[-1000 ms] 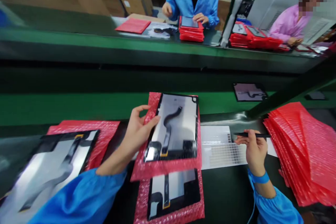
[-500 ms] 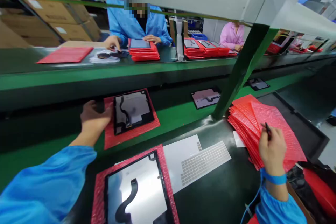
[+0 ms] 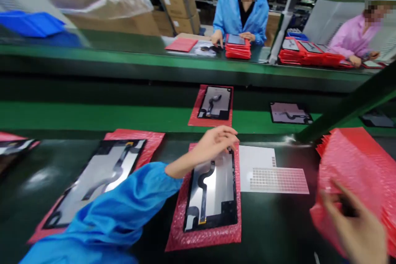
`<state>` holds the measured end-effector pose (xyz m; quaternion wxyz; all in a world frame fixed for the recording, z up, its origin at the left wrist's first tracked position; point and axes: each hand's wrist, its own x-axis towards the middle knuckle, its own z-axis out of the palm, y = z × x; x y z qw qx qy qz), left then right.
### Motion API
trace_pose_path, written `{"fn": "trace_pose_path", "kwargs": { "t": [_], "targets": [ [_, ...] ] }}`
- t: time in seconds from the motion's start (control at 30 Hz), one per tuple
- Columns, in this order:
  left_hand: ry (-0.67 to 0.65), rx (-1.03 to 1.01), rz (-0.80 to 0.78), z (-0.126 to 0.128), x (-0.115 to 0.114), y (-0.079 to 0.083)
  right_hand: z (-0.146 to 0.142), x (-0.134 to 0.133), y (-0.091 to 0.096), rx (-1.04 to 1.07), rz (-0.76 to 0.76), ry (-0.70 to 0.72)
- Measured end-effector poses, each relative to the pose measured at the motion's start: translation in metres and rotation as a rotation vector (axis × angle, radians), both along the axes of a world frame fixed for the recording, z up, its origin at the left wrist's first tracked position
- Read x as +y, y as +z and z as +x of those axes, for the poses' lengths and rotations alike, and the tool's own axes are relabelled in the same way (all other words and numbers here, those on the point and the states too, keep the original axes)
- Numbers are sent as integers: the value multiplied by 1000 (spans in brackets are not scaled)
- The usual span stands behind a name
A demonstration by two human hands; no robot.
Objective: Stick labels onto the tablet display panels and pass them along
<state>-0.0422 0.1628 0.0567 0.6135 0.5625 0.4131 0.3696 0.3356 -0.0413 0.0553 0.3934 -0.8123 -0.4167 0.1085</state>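
A display panel (image 3: 213, 192) with a black flex cable lies face down on a red bubble-wrap sheet (image 3: 202, 237) on the dark mat in front of me. My left hand (image 3: 213, 144) is over the panel's far edge, fingers stretched out and holding nothing. At the lower right, my right hand (image 3: 355, 225) is smeared by motion. It grips the edge of a lifted red bubble-wrap sheet (image 3: 349, 165), with a dark pen-like thing (image 3: 344, 205) between its fingers. That sheet comes off a stack of red sheets (image 3: 379, 152).
A white label sheet (image 3: 272, 171) lies right of the panel. Another panel on red wrap (image 3: 102, 173) lies to the left. On the green belt sit a wrapped panel (image 3: 213, 105) and a bare one (image 3: 289, 112). A green post (image 3: 349, 107) slants at right. Two people work opposite.
My left hand let go of the wrapped panel on the belt and came back over the near panel. My right hand took hold of a red sheet and lifted it off the stack.
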Motion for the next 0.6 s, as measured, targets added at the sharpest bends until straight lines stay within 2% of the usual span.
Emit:
{"fn": "trace_pose_path", "kwargs": {
  "t": [0.07,0.13,0.2,0.27,0.33,0.43,0.5,0.6],
  "targets": [
    [-111,-96,-100,4,-33,-4,-74,12,-12,51,-47,300],
    [-132,-127,-131,0,-57,-14,-140,19,-26,162,-104,686],
    [-35,-69,-56,-11,-71,-28,-189,22,-36,170,-134,894],
    [113,41,61,-28,-76,-42,-217,22,-41,174,-153,1011],
    [210,174,141,-48,-75,-55,-225,20,-40,210,-154,1064],
    [236,404,178,-77,-73,-68,-210,24,-38,291,-87,1041],
    [265,631,215,-93,-71,-70,-190,36,-38,302,-16,994],
    [403,903,426,-103,-53,-62,-155,63,-43,226,68,875]
  ]
}}
